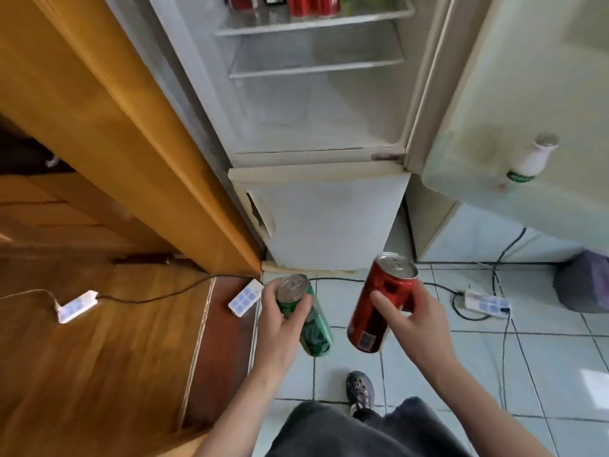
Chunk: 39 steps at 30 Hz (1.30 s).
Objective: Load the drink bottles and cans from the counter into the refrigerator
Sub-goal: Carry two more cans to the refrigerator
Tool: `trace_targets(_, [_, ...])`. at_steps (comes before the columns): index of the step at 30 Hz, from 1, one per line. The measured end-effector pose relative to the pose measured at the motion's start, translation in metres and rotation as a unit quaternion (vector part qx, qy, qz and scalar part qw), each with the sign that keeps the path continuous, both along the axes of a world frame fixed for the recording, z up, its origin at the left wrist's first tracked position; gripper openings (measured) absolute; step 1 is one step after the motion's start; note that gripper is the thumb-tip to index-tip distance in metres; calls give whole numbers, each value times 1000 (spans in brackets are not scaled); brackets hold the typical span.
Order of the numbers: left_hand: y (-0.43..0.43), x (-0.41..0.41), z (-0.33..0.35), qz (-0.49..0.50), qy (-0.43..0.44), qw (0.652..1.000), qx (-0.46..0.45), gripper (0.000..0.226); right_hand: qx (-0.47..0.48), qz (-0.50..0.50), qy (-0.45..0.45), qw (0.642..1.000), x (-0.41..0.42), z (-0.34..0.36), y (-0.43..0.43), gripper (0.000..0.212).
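1. The left hand (pixel 280 328) has its fingers (pixel 298 313) curled round a green can (pixel 311 319), gripping it near the top. The can tilts with its lid toward the camera.
2. The right hand (pixel 417 321) grips a red can (pixel 379 301) the same way, fingers wrapped round the upper body. This can also leans, and the two cans sit near each other without touching.
3. Both cans are held low over the tiled floor (pixel 543 357), in front of the open refrigerator (pixel 329 117) and below its compartment. The table they came from is out of view.
4. Red cans (pixel 313 4) already stand on the upper shelf (pixel 309 26). The shelf below (pixel 316 69) looks like the easier target.
5. The step in hand appears to be the lift toward the shelves. Each can should be turned upright before it passes the shelf edge.
6. Setting down one can at a time would be wise. The base should go flat on the wire and slide back, and the fingers should loosen only once the can stands steady.
7. The open door (pixel 527 77) carries a white bottle (pixel 530 159), so the right elbow should keep away from it.
8. A power strip (pixel 245 298) and cables (pixel 504 324) lie on the floor, so any step forward calls for care.
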<state>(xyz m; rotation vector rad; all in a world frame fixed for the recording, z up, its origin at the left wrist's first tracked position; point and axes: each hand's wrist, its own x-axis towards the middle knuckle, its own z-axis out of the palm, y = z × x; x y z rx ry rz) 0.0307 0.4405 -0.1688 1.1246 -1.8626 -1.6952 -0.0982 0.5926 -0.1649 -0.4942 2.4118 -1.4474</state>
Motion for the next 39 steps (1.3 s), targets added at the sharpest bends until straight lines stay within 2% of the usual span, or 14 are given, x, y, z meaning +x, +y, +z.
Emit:
trace_targets(8, [-71,-60,4,76,43,996,2,38,5,36,0,999,-88,3,-90,33])
trace_targets(16, [-189,-157,20,15,118,993,24,51,-11,14,45,999,-173,27,-194,29])
trace_targets(20, [-255,-207,56,-29,176,984,2,52,-31,7,72,997,-223,66,-256,21])
trace_targets(24, [-316,-246,101,-91,230,969,-5,48,-95,-37,101,990,-260,107,-308,22])
trace_targets(27, [-357,-276,133,-114,270,956,-27,48,-143,-83,152,974,-287,138,-334,28])
trace_targets(33, [-409,-345,179,-92,336,931,-113,45,-170,-163,256,937,-345,181,-347,19])
trace_targets(36, [-423,-375,193,-71,330,927,-162,49,-158,-173,278,932,-371,190,-351,24])
trace_targets(39, [-430,-398,198,-66,306,925,-214,44,-153,-161,263,939,-392,190,-356,28])
